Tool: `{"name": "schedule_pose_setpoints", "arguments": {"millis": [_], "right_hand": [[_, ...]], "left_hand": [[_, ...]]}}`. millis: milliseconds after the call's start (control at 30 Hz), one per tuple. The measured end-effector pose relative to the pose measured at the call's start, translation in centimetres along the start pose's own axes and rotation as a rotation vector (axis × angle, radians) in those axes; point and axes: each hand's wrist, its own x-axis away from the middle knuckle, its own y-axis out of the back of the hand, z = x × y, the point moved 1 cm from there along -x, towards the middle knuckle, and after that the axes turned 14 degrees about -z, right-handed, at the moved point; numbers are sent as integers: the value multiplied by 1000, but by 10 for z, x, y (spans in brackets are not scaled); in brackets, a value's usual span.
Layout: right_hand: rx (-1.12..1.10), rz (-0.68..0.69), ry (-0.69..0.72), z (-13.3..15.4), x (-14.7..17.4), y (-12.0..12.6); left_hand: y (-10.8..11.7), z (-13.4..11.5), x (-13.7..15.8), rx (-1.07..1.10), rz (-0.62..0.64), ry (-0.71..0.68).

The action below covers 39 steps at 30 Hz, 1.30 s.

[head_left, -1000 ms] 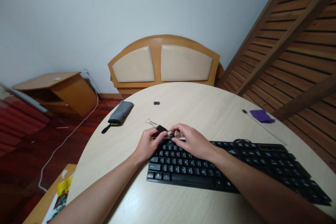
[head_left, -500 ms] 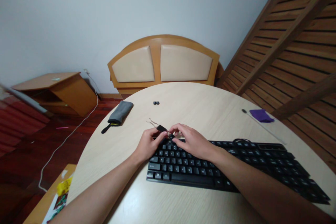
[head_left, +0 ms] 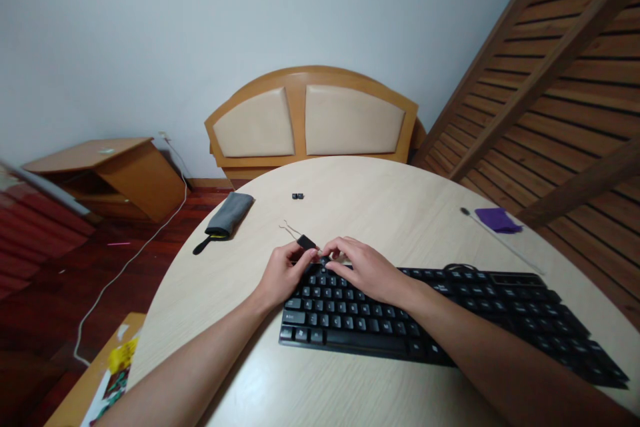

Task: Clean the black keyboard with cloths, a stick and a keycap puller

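My left hand [head_left: 284,273] is closed on a keycap puller [head_left: 306,242] with a black middle and thin wire loops. One wire end points up and away to the left; the other reaches toward my right hand. At the keyboard's upper left edge, my right hand [head_left: 363,267] pinches a small black keycap [head_left: 325,260] between thumb and fingers, close to the puller's near end. Both hands rest over the black keyboard [head_left: 370,341], covering part of its top rows. Farther back on the table lie two loose black keycaps [head_left: 297,196] side by side.
On the round table [head_left: 380,200], a grey pouch [head_left: 230,215] lies at left. A folded purple cloth [head_left: 497,220] and a long thin brush [head_left: 500,240] are at right. Beyond stand a headboard [head_left: 300,113] and a slatted wooden screen [head_left: 565,80].
The puller has tilted slightly, its far wire end shifting a little. The keycap in my right fingers has moved slightly down and left. The keyboard has stayed put.
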Motion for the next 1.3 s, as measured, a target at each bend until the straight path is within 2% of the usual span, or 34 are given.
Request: {"name": "schedule_pose_setpoints", "arguments": {"millis": [233,700,1067,1300], "right_hand": [[-8,14,42,2,-1,1],[6,12,36,1,-1,0],[-58,6,56,2,-3,2],[-135,-25,-29,5,-4,4]], "left_hand": [[0,0,-1,7,17,-8],[0,0,0,-20,25,20],[0,1,0,-76,-7,-2],[-1,4,-1,-50,-11,37]]}}
